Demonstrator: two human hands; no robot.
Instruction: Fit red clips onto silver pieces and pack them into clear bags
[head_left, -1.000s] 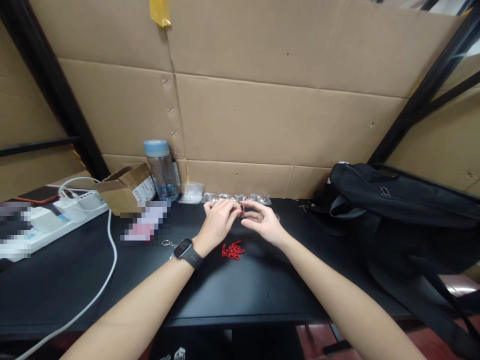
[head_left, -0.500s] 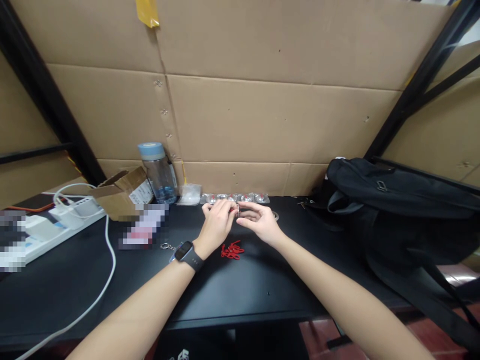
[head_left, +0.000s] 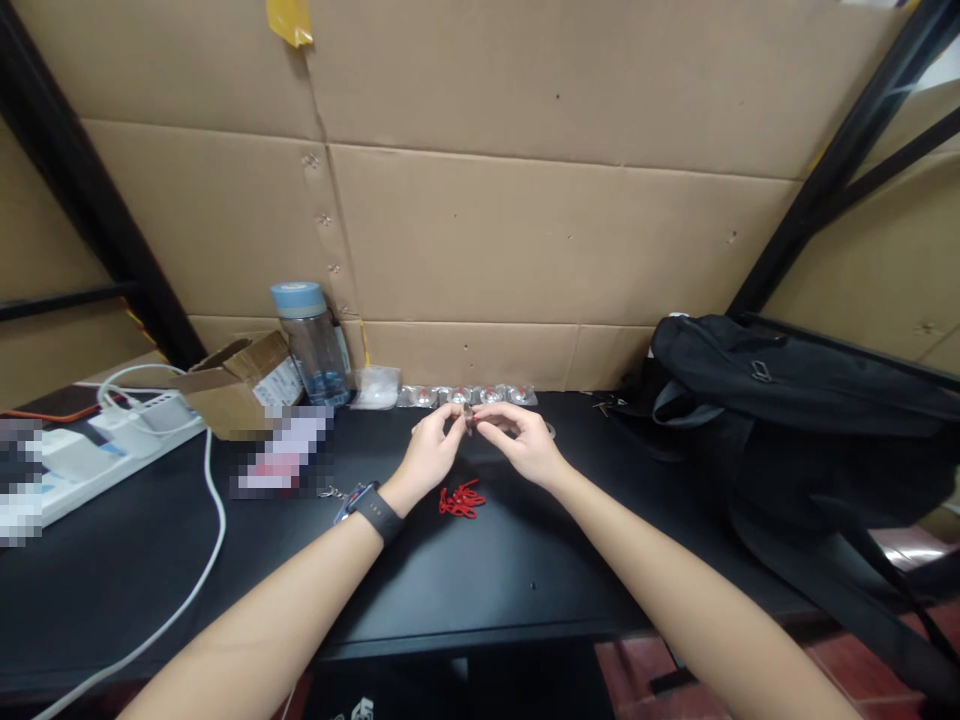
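Over the black table, my left hand [head_left: 435, 445] and my right hand [head_left: 521, 445] meet with fingertips pinched together. Between them is a small, shiny disc-like piece [head_left: 470, 420] with a bit of red at its edge; the fingers cover much of it, and its exact kind is not clear. A bundle of red cord [head_left: 461, 500] lies on the table just below the hands. Behind them, along the cardboard wall, runs a row of small round silvery pieces with red centres in clear wrapping [head_left: 492, 396]. Beside my left wrist lies a metal keyring [head_left: 330, 492], partly behind my watch.
At the left stand a water bottle [head_left: 311, 345], an opened cardboard box [head_left: 232, 390] and a white power strip [head_left: 142, 425] with a trailing cable [head_left: 217, 500]. A clear plastic packet [head_left: 376, 388] lies at the back. A black backpack [head_left: 810, 420] fills the right side.
My left hand has turned, its fingers drawing back so that the small piece shows more between the fingertips. My right fingers have closed in on it. The view has shifted slightly.
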